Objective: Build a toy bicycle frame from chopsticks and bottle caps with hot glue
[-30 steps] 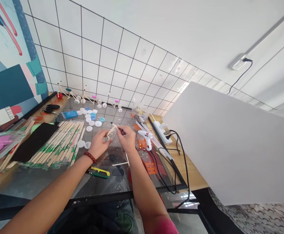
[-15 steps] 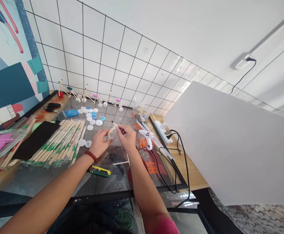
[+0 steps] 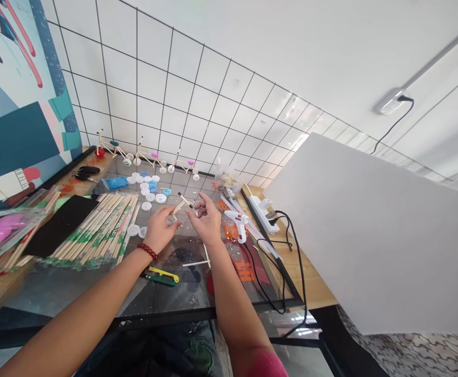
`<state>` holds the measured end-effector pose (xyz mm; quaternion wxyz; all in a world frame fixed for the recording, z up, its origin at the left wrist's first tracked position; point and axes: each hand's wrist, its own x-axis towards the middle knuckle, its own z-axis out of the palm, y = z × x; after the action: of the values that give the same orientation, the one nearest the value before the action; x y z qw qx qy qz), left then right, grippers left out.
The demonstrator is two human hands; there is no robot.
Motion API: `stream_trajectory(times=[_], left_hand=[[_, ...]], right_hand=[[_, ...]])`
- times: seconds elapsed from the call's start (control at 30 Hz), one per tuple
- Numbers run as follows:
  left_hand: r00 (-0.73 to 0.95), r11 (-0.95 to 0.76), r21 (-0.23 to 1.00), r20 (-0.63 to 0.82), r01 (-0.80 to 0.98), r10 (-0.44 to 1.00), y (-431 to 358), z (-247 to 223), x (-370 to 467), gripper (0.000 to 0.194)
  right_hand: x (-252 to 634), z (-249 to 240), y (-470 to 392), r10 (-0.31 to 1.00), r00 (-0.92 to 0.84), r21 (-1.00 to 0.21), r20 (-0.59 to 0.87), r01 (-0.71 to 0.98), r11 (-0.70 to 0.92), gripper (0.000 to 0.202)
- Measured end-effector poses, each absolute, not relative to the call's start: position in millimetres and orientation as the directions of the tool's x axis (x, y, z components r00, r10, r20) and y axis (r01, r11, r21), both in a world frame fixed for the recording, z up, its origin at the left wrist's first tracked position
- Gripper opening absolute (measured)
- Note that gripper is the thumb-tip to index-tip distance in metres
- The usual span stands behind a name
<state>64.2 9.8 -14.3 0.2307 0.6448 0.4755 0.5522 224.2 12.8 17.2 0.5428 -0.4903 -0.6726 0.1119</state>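
My left hand [image 3: 160, 229], with a red bead bracelet at the wrist, pinches a small frame of thin wooden sticks [image 3: 179, 209] above the table. A short crosspiece with dark ends [image 3: 185, 199] sits at the top of this frame. Close on its right is my right hand [image 3: 208, 222], thumb and fingers spread apart; I cannot tell if a fingertip touches the crosspiece. Below the hands lie a joined pair of sticks [image 3: 196, 264] and yellow-and-green snips [image 3: 163, 276]. A white glue gun [image 3: 238, 222] rests right of my right hand.
Wrapped chopsticks [image 3: 95, 228] and a black sheet [image 3: 62, 225] lie at left. White and blue bottle caps [image 3: 150, 197] are scattered behind my left hand. Several stick tricycle models [image 3: 146, 155] stand along the back grid. A power strip [image 3: 264, 212] with black cables is at right.
My right hand's fingers have opened off the dark-ended crosspiece, which they were pinching before. The left hand keeps the stick frame almost in place.
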Motion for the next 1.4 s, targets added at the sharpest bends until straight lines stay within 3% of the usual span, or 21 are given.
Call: stream_trajectory(times=[0.17, 0.3, 0.47, 0.67, 0.87, 1.07, 1.2, 1.4], left_hand=[[-0.109, -0.401, 0.895, 0.427, 0.196, 0.898, 12, -11, 63, 0.039], [-0.028, -0.333, 0.943, 0.333, -0.007, 0.943, 11, -7, 62, 0.048], [0.099, -0.173, 0.964, 0.196, -0.203, 0.976, 9, -2, 58, 0.059], [0.032, -0.222, 0.973, 0.224, -0.057, 0.974, 17, -10, 56, 0.062], [-0.177, -0.333, 0.929, 0.359, 0.161, 0.916, 16, -9, 56, 0.070], [-0.187, -0.388, 0.904, 0.419, 0.182, 0.889, 11, -4, 56, 0.075], [-0.093, -0.360, 0.932, 0.355, -0.038, 0.930, 11, -3, 58, 0.061], [0.061, -0.093, 0.869, 0.140, -0.486, 0.988, 10, 5, 55, 0.039]], right_hand=[[224, 19, 11, 0.746, 0.040, -0.637, 0.664, 0.551, 0.538, 0.053], [228, 19, 14, 0.722, 0.134, -0.654, 0.679, 0.559, 0.510, 0.047], [238, 12, 24, 0.824, 0.171, -0.762, 0.540, 0.515, 0.392, 0.042], [242, -1, 36, 0.966, 0.099, -0.915, 0.237, 0.356, 0.188, 0.045], [236, -8, 37, 0.979, 0.077, -0.933, 0.191, 0.325, 0.157, 0.052], [232, -8, 34, 0.978, 0.073, -0.941, 0.194, 0.295, 0.164, 0.048], [232, -8, 37, 0.976, 0.095, -0.956, 0.197, 0.241, 0.169, 0.047], [234, -1, 36, 0.983, 0.053, -0.985, 0.174, 0.031, 0.172, 0.051]])
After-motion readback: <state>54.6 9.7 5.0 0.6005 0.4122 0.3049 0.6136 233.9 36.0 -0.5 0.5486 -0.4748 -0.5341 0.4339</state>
